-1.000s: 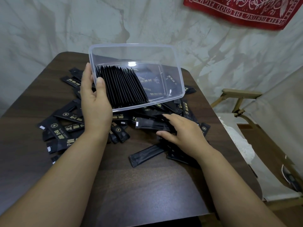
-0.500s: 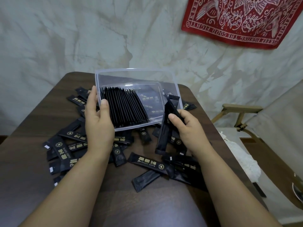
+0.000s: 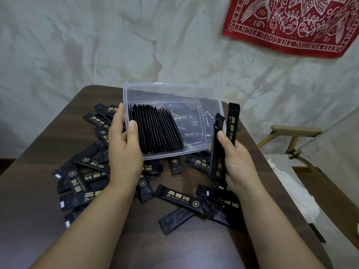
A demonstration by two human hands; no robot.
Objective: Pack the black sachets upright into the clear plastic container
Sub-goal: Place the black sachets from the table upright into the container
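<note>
Here, my left hand (image 3: 124, 150) grips the left wall of the clear plastic container (image 3: 172, 88). The thumb is hooked over the rim and the fingers curl round the outside, tipping the opening toward me. My right hand (image 3: 237, 162) is closed round a small bunch of held sachets (image 3: 214, 152), standing on end just beside the container's right wall. One of them rises taller than the rest.

Inside, a packed row (image 3: 155, 131) of sachets stands on edge against the left end, beside my thumb. The right half has none upright. Printed packets show through the clear base, and I cannot tell whether they lie inside or beneath it.

The sachets look light, thin and bendy, with a glossy film that is probably slippery. They seem best pinched flat near the middle so the bunch does not fan out. The row would likely lean over without support.

Loose sachets (image 3: 174, 197) are scattered across the dark table (image 3: 155, 249), to the left, under the container and near me. The right wall and rim stand between my bunch and the open space. Far off is a pale wall (image 3: 97, 45), with a red cloth (image 3: 291, 22) at far right and a wooden chair frame (image 3: 291, 133) below it.
</note>
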